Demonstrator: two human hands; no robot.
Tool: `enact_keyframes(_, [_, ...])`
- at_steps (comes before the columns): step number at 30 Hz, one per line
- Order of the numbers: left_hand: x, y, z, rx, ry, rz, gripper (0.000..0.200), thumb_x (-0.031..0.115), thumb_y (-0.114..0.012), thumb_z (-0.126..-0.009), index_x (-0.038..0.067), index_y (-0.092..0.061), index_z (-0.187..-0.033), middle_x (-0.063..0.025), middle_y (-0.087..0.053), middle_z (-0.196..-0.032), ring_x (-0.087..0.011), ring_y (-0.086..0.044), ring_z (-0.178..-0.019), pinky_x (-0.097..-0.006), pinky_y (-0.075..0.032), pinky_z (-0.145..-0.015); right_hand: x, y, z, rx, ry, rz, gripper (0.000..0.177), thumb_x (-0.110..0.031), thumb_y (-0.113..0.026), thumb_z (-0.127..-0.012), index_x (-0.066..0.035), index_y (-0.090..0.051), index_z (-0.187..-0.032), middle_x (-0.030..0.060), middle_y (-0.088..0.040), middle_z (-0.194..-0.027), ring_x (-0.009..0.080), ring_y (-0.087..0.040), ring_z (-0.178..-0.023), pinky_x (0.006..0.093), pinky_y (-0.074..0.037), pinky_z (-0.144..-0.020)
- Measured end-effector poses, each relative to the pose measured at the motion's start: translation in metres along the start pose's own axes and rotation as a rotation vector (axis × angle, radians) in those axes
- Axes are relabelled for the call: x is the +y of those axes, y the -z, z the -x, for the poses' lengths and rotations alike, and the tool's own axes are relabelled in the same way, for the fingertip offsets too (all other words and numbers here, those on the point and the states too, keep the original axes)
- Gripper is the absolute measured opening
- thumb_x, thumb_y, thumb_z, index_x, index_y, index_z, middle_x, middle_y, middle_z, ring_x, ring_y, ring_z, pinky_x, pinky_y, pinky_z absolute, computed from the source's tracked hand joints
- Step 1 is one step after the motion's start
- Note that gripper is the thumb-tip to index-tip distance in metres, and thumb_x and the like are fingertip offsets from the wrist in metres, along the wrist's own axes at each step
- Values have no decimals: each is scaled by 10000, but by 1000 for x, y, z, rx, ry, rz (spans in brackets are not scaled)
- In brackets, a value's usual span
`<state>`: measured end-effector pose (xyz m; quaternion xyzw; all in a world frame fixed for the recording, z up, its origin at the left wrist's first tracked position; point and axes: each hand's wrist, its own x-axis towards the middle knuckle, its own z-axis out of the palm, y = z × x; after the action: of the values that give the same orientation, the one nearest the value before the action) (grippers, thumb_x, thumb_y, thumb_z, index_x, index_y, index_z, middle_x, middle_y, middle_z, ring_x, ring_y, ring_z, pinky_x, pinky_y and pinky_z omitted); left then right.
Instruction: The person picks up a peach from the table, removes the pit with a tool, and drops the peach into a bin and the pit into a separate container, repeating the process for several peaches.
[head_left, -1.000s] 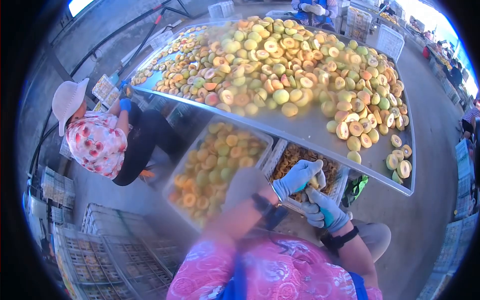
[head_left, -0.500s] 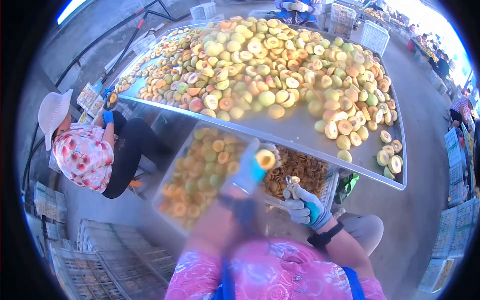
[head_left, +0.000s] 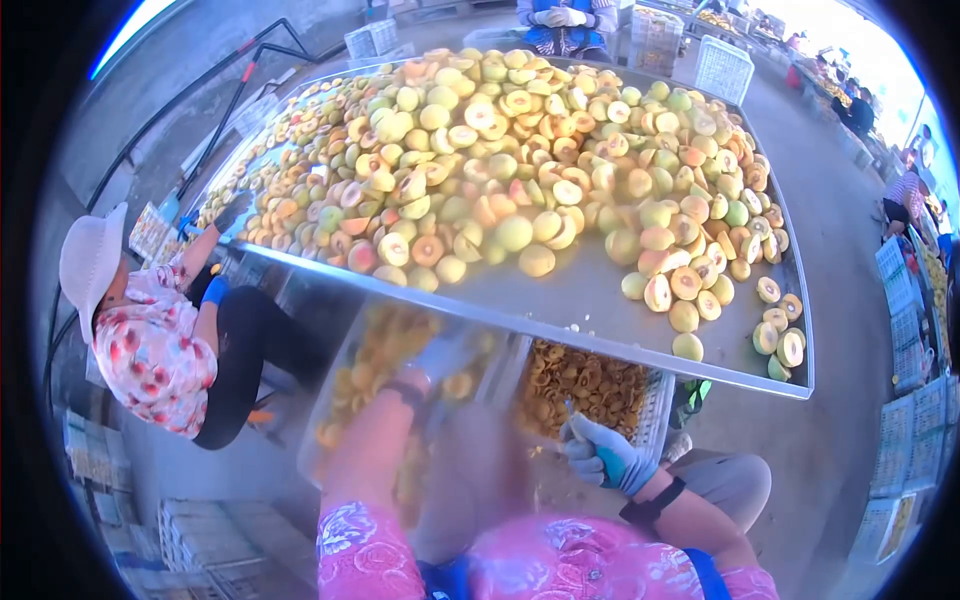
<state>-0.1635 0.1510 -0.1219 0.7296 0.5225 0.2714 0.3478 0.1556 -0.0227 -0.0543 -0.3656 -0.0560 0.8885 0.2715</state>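
Note:
My left hand (head_left: 440, 358), in a pale glove and smeared by motion, reaches over the crate of halved peach-like fruit (head_left: 385, 345) at my left. Its fingers are too blurred to show whether they hold anything. My right hand (head_left: 605, 452), gloved in grey and teal, is closed around a small metal tool (head_left: 570, 406) whose tip points up. Just beyond that hand sits a white crate (head_left: 655, 415) filled with brown pits (head_left: 585, 385). A big heap of cut fruit (head_left: 510, 150) covers much of the metal table (head_left: 560, 300) ahead.
At the left sits a person (head_left: 155, 330) in a hat and flowered shirt, reaching to the table edge. Another person's gloved hands (head_left: 560, 17) show across the table. Stacked crates (head_left: 210, 545) stand at lower left, with more crates (head_left: 895, 430) along the right.
My left hand has moved down and left over the fruit crate; the fruit half seen in it before no longer shows. The pit at my right hand's tool is gone. The view has shifted slightly.

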Motion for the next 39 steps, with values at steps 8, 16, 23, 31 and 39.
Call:
enact_keyframes(8, [-16, -4, -19, -232, -225, -414, 193, 171, -641, -822, 64, -590, -973, -156, -620, -1000, -361, -587, -941, -426, -475, -840, -8, -8, -15, -97, -129, -1, 299, -475, -489, -972, -178, -516, -946, -87, -331, -629, 32, -298, -451, 195, -214, -379])
enact_keyframes(16, [114, 44, -5, -493, -147, -326, 267, 241, -678, -852, 76, -662, -1062, -97, -680, -943, -198, -640, -841, -315, -506, -791, -21, -46, 10, -96, -3, 225, 306, -478, -464, -981, -173, -494, -983, -84, -316, -622, 27, -266, -437, 187, -188, -373])
enact_keyframes(23, [172, 33, -96, 19, -212, -13, 376, 158, -670, -854, 33, -588, -1199, -135, -651, -1109, -216, -624, -1037, -328, -482, -926, -35, -42, 33, -80, 169, 229, 290, -465, -465, -983, -183, -509, -1035, -65, -345, -605, 51, -288, -416, 216, -240, -364])
enact_keyframes(31, [166, -26, -174, -86, -177, -647, 703, 371, -674, -808, 102, -395, -1394, -181, -474, -1367, -339, -431, -1281, -528, -197, -1123, -40, -35, 48, -99, 321, 277, 323, -485, -470, -973, -164, -508, -978, -40, -431, -618, 63, -347, -413, 217, -271, -359])
enact_keyframes(39, [176, -29, -111, -101, -241, -225, 495, 254, -659, -804, 82, -549, -1255, -151, -578, -1242, -314, -548, -1144, -376, -429, -986, -50, -47, 66, -287, 204, 130, 160, -325, -516, -978, -173, -548, -1014, -33, -532, -879, 65, -498, -758, 235, -432, -623])
